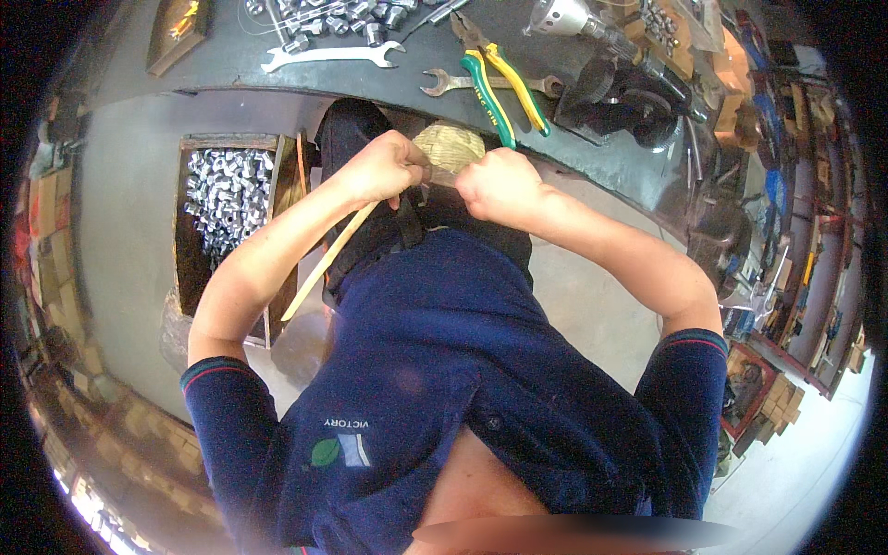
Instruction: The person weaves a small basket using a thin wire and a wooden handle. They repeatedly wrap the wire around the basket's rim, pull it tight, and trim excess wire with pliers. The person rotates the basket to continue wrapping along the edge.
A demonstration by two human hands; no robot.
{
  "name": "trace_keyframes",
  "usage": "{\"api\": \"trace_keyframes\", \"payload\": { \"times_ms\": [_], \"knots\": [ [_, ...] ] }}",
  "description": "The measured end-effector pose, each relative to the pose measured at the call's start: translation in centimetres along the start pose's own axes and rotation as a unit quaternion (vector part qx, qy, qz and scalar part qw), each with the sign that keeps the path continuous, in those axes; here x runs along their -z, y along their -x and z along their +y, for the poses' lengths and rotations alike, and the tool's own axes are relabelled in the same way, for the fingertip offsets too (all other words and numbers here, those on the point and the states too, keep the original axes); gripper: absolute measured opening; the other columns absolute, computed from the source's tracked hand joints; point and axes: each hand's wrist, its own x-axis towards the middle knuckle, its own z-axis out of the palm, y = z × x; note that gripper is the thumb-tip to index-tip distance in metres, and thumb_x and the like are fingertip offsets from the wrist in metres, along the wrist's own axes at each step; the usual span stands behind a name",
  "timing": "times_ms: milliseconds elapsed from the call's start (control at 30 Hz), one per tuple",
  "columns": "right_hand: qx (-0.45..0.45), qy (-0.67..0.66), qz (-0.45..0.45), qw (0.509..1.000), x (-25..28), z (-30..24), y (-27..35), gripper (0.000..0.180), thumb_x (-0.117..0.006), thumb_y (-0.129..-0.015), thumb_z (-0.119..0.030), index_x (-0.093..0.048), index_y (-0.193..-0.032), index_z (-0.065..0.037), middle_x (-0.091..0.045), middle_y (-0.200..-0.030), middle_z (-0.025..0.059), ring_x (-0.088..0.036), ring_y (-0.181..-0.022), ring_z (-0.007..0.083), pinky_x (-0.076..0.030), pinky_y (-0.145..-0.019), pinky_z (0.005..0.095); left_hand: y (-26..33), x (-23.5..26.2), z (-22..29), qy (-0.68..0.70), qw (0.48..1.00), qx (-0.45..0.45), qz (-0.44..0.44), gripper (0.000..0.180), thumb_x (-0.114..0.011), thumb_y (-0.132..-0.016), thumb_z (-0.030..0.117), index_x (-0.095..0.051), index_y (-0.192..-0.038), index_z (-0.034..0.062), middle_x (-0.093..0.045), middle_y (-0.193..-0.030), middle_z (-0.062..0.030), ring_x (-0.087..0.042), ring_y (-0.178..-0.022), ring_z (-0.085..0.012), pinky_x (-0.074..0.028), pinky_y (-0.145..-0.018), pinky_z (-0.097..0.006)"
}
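My left hand [387, 168] is closed, its fingers curled inward over my lap. From beneath it a long, flat, pale yellow strip [326, 264] slants down toward me, its upper end hidden by the hand. My right hand [504, 188] forms a fist close beside it. Whatever runs between the two hands is too small to make out. Just beyond them a yellowish, ribbed, woven-looking bundle [449, 148] shows at the bench edge, partly covered by my fingers.
Across the dark workbench [222, 69] lie a silver open-end wrench [333, 55], a duller wrench [453, 83], green-and-yellow pliers [495, 79] and a heap of metal fittings [356, 18]. A black tool [629, 97] stands at right. Left of my legs, a wooden box [190, 268] holds more fittings.
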Motion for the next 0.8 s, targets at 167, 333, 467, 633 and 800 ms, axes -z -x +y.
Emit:
{"api": "trace_keyframes", "payload": {
  "times_ms": [167, 333, 467, 633, 800],
  "knots": [
    [-0.003, 0.021, 0.002, 1.000, -0.8, 0.1, 0.4, 0.011, -0.061, -0.060, -0.020, -0.063, -0.061, -0.009, -0.061, -0.058, 0.0114, -0.064, -0.056, 0.0279, -0.052, -0.052, 0.0392, -0.6, 0.8, 1.5, -0.059, 0.997, -0.006, -0.039, 0.015, -0.059, -0.074, 0.004, -0.067, -0.081, -0.0070, -0.059, -0.061, -0.0080, -0.053, -0.045, -0.0141, -0.044, -0.037, -0.027],
    [-0.080, -0.012, -0.083, 0.993, -0.3, -1.6, -0.1, 0.012, -0.058, -0.068, -0.019, -0.067, -0.069, -0.011, -0.066, -0.069, 0.0109, -0.066, -0.067, 0.0269, -0.054, -0.062, 0.0405, -1.4, 1.3, 2.1, -0.030, 0.999, 0.015, -0.035, 0.012, -0.060, -0.068, 0.002, -0.066, -0.074, -0.0067, -0.056, -0.058, -0.0079, -0.050, -0.042, -0.0143, -0.043, -0.035, -0.028],
    [-0.175, -0.112, -0.026, 0.978, -1.6, -3.1, 0.1, 0.017, -0.060, -0.065, -0.022, -0.068, -0.070, -0.008, -0.065, -0.071, 0.0149, -0.066, -0.069, 0.0306, -0.054, -0.066, 0.0407, -2.1, 2.0, 2.5, -0.071, 0.996, 0.015, -0.044, 0.014, -0.061, -0.067, 0.008, -0.061, -0.063, -0.0054, -0.056, -0.055, -0.0087, -0.052, -0.043, -0.0158, -0.044, -0.036, -0.029],
    [-0.287, -0.409, 0.061, 0.864, -3.0, -4.1, 0.1, 0.032, -0.061, -0.061, -0.029, -0.063, -0.073, 0.000, -0.063, -0.072, 0.0202, -0.065, -0.074, 0.0322, -0.050, -0.066, 0.0372, -2.5, 1.7, 3.7, -0.088, 0.995, 0.040, -0.017, 0.008, -0.058, -0.063, 0.001, -0.060, -0.063, -0.0063, -0.053, -0.053, -0.0090, -0.052, -0.042, -0.0174, -0.043, -0.036, -0.030],
    [-0.274, -0.535, 0.137, 0.787, -5.0, -4.8, -1.5, 0.021, -0.062, -0.058, -0.018, -0.063, -0.072, -0.002, -0.062, -0.065, 0.0132, -0.061, -0.066, 0.0279, -0.048, -0.062, 0.0369, -2.3, 1.3, 4.8, -0.109, 0.993, 0.044, -0.007, 0.008, -0.056, -0.062, -0.001, -0.060, -0.064, -0.0074, -0.054, -0.053, -0.0110, -0.055, -0.046, -0.0215, -0.046, -0.040, -0.034]
  ]
}}
